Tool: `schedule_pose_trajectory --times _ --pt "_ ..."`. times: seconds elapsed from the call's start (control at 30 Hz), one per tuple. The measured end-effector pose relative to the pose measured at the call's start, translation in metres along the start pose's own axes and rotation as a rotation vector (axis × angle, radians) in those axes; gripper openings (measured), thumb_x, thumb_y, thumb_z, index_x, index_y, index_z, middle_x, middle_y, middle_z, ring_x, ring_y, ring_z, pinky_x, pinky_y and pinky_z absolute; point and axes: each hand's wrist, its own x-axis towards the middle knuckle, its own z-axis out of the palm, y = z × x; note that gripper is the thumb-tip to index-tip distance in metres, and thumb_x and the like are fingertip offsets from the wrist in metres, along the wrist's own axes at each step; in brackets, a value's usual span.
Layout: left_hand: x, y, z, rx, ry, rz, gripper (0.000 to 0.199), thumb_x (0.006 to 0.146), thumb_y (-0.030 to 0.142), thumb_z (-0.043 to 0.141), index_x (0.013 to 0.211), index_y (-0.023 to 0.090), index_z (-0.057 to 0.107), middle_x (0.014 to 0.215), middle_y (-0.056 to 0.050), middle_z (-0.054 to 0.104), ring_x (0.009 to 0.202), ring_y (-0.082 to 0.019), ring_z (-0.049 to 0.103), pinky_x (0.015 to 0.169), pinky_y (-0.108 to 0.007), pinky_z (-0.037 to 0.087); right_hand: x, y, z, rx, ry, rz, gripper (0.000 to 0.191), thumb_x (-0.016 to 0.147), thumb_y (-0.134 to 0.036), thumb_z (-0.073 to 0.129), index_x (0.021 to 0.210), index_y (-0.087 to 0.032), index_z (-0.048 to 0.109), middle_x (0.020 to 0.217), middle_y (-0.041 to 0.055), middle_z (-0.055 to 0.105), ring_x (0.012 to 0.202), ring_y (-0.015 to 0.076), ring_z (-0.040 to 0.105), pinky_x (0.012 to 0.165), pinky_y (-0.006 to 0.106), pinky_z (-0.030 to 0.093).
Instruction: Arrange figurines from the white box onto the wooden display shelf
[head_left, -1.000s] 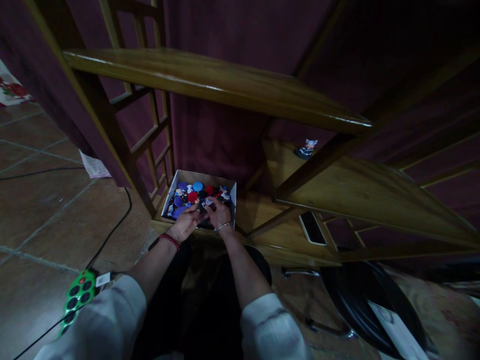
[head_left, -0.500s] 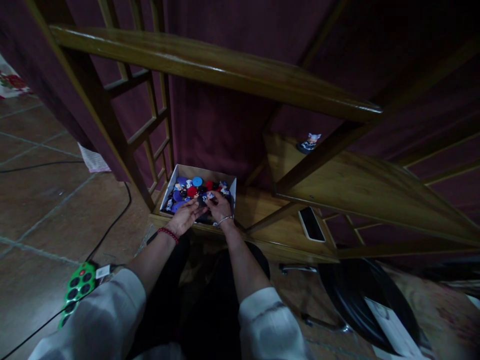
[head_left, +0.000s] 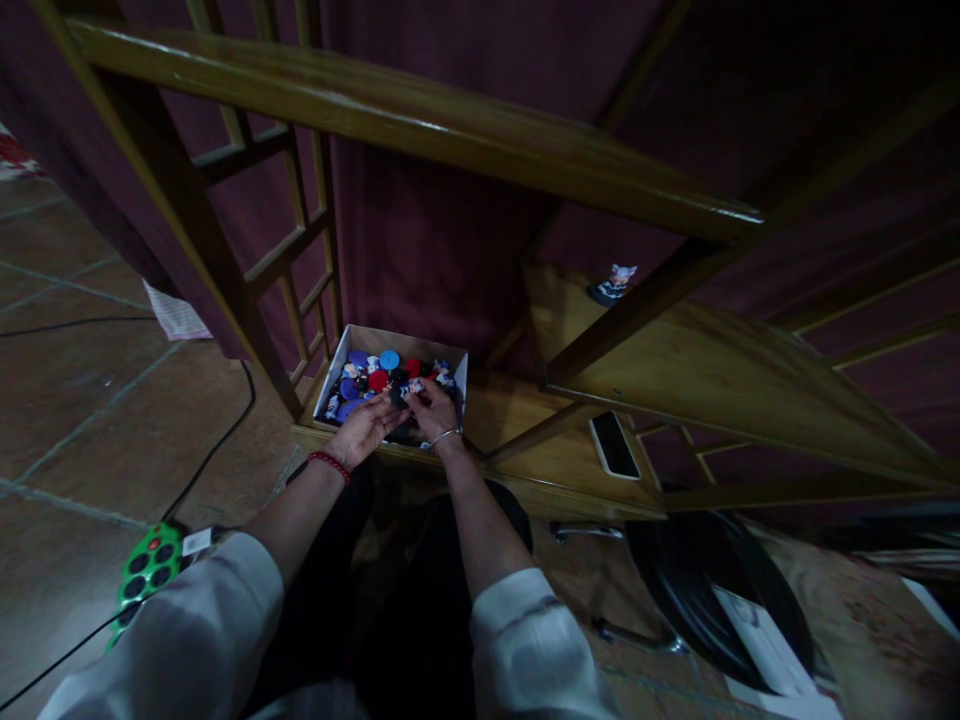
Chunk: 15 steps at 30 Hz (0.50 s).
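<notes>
Left hand: The left hand (head_left: 365,428) is hovering open over the near edge of the box, fingers spread and reaching toward the contents; a red beaded bracelet (head_left: 328,466) is circling the wrist.

Right hand: The right hand (head_left: 436,412) is curling narrowly down among the contents, its fingertips (head_left: 415,388) touching small figurines (head_left: 444,378); I cannot tell whether they are gripping one. A silver bangle (head_left: 444,437) is sitting on the wrist.

Box: An open cardboard box (head_left: 397,338) is resting on a low wooden shelf (head_left: 517,440), directly under both hands, and is holding the figurines mixed with blue, purple and red round discs (head_left: 388,359).

Shelf unit: A varnished wooden shelf unit with lattice sides (head_left: 300,230) is standing on the far side, backed by a maroon curtain (head_left: 435,220). A smartphone (head_left: 613,445) is lying on the low shelf right of the box, and a single figurine (head_left: 613,285) is standing on the higher shelf (head_left: 720,360).

Floor: Brown tiles (head_left: 90,420) are stretching away on the left, with a black cable (head_left: 217,440) and a green power strip (head_left: 146,570) lying near. A patterned rug (head_left: 862,610) is covering the floor on the right, under a black round chair seat (head_left: 697,580).
</notes>
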Motion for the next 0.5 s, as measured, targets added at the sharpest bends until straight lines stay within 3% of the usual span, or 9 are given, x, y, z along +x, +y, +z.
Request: schedule_pose_trajectory --times 0.5 --pt "0.0002 -0.0002 -0.001 0.032 -0.005 -0.007 0.004 0.075 0.007 0.052 0.075 0.011 0.054 0.066 -0.005 0.06 0.072 -0.015 0.061 0.081 -0.037 0.049 -0.0022 -0.0051 -0.0002 0.024 0.021 0.019 0.032 0.068 -0.03 0.057 0.098 -0.021 0.059 0.081 -0.0005 0.065 0.074 0.0123 0.06 0.07 0.025 0.048"
